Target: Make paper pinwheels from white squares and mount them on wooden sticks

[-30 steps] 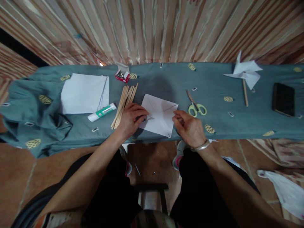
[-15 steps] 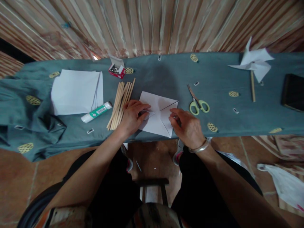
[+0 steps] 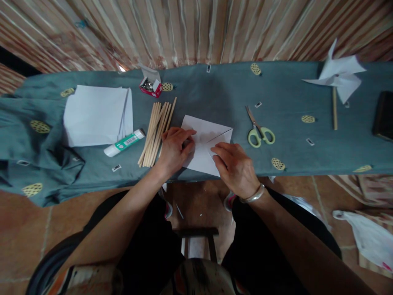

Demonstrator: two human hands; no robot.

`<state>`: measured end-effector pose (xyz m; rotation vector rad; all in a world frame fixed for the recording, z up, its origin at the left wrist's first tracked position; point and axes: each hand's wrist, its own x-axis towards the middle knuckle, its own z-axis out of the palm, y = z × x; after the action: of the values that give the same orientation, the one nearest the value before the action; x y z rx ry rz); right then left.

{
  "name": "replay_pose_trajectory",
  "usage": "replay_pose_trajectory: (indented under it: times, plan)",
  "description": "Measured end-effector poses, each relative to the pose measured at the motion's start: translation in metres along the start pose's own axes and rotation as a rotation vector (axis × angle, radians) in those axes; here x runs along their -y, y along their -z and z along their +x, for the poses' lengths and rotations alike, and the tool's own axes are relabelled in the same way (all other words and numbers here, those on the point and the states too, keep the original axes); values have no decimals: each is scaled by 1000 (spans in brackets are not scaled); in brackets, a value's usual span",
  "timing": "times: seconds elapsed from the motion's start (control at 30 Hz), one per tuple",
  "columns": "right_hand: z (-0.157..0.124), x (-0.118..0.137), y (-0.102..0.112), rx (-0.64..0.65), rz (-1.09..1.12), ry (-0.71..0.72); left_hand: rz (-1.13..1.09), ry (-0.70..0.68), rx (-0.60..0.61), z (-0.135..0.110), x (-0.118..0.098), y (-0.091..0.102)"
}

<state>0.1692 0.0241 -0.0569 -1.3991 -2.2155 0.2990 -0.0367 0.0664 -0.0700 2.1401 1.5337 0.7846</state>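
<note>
A square white sheet of paper (image 3: 199, 127) with diagonal cuts lies on the cloth in front of me. At its left edge my left hand (image 3: 176, 147) is closed, thumb and forefinger bent together over a corner of the paper. My right hand (image 3: 235, 166) reaches over the right part of the sheet, its fingertips closed at a flap near the middle. The fingers partly hide both grips. Scissors (image 3: 259, 133) with green handles lie spread to the right. A bundle of wooden sticks (image 3: 153, 135) lies just left of my left hand.
On the left are a stack of white paper (image 3: 95, 114) and a glue stick (image 3: 124, 143). A small red box (image 3: 150, 87) of metal pins stands open behind the sticks. At the far right lie a paper pinwheel (image 3: 337, 76) on a stick and a dark object (image 3: 383, 114).
My right hand has moved left from the sheet's right edge, over the paper toward its middle. My left hand has stayed at the left edge. The view has shifted slightly.
</note>
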Motion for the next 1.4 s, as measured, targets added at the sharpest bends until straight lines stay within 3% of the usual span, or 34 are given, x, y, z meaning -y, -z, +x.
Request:
replay_pose_trajectory:
  times: [0.6,0.9,1.13,1.4]
  plan:
    - [1,6,-8,20,-116,56,43,-1,-6,-1,-3,-4]
    - [11,17,-13,140,-197,30,66,-15,-8,-1,-4,-5]
    - [12,17,-15,123,-257,41,84,-27,-19,-2,-5,-6]
    - [12,16,-19,156,-136,-30,184,-227,-61,-9,-12,0]
